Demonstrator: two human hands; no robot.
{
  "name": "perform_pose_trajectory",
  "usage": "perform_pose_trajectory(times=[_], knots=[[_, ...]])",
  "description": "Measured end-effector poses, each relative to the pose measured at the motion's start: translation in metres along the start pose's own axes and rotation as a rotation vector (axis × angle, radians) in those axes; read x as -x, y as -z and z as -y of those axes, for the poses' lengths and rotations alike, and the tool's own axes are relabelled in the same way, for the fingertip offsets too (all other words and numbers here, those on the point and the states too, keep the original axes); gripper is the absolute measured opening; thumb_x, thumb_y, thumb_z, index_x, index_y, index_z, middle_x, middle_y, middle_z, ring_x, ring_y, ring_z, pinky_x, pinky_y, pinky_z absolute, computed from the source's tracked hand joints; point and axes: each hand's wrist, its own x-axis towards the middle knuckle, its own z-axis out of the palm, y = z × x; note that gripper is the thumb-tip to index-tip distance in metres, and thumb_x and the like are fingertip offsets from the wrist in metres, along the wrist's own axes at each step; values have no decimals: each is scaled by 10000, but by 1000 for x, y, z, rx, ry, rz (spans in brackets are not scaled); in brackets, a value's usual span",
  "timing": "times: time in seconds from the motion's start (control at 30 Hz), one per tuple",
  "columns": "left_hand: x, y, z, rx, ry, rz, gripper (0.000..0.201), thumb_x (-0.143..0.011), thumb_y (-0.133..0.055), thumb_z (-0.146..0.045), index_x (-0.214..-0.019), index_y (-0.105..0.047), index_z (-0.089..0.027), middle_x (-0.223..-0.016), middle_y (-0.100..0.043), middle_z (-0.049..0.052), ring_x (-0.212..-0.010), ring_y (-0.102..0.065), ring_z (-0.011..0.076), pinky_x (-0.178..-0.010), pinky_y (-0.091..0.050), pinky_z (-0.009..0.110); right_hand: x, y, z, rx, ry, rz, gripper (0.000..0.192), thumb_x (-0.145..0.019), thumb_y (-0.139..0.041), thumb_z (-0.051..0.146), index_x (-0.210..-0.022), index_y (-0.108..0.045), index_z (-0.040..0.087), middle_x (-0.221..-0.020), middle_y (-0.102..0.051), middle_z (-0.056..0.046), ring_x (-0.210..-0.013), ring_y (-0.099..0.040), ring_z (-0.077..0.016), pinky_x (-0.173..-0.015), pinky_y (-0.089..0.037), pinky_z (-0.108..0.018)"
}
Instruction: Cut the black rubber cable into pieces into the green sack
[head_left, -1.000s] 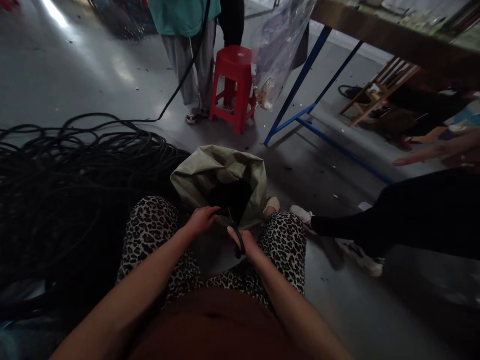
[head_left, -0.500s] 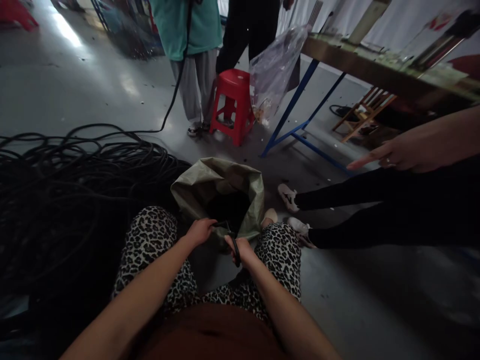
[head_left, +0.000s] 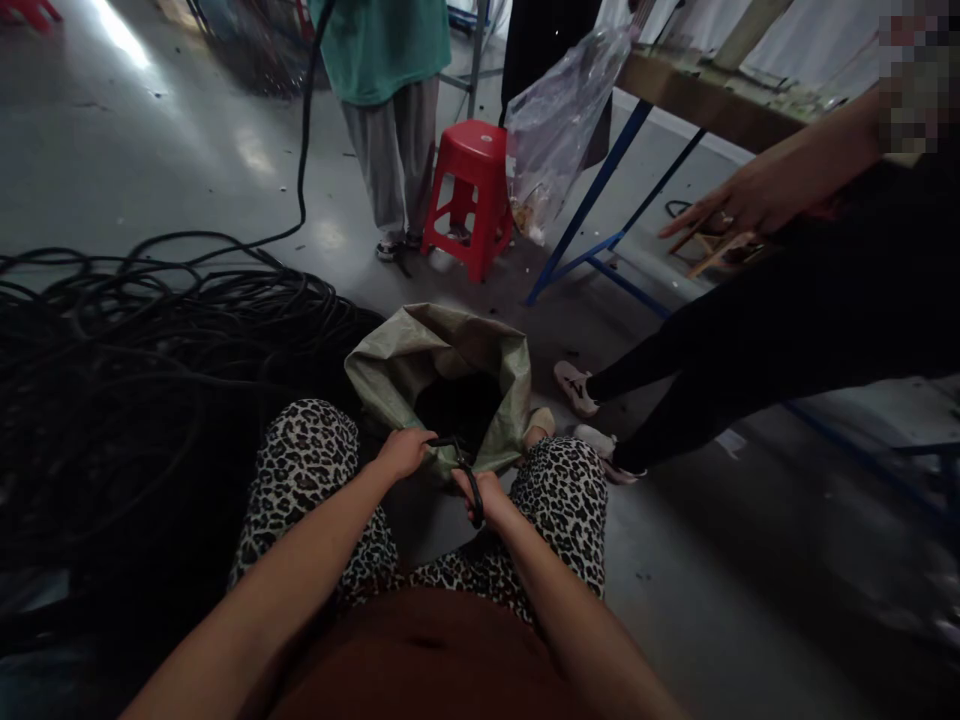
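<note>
My left hand point(head_left: 406, 453) is closed on the end of a short black cord point(head_left: 444, 441) above the near rim of an open sack point(head_left: 386, 352). Scissors with black handles point(head_left: 475, 500) are in my right hand point(head_left: 489, 494), their blades pointing up toward the cord. Whether the blades touch the cord is too dark to tell. The olive-coloured sack stands on the floor between my knees, its mouth folded wide. Dark pieces point(head_left: 457, 405) lie inside, too dim to make out singly.
A large tangle of black cord point(head_left: 172, 330) covers the floor at left, one strand rising toward a person in a green top point(head_left: 390, 50). A red stool point(head_left: 472, 190), a clear plastic bag point(head_left: 555, 110) and a blue-legged table point(head_left: 697, 95) stand ahead. Another person's hand point(head_left: 750, 205) reaches in from the right.
The other person's hand at right has risen and their body has turned. My view has shifted slightly. Both my hands stay almost in place with the cord and scissors.
</note>
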Motion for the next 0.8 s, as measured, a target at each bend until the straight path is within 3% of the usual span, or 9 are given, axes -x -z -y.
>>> perform_pose_trajectory(times=[0.4,0.8], knots=[[1,2,2,10,-24,-53,366,-806,-483,-188,-1131,-624,-282,-1099,-670,15,-1035,-592,173,-914,-417,269,13,5,6,-25,-18,-39,392,-811,-570,467,-587,-465,163,-334,-402,51,-240,-387,-82,-255,-288,-165],[2,5,1,8,9,-113,372,-820,-484,-195,-1164,-604,-272,-1105,-662,16,-1034,-581,160,-921,-409,262,11,8,-11,-198,28,115,462,-819,-507,570,-666,-531,135,-362,-462,25,-272,-460,-113,-280,-320,-185]])
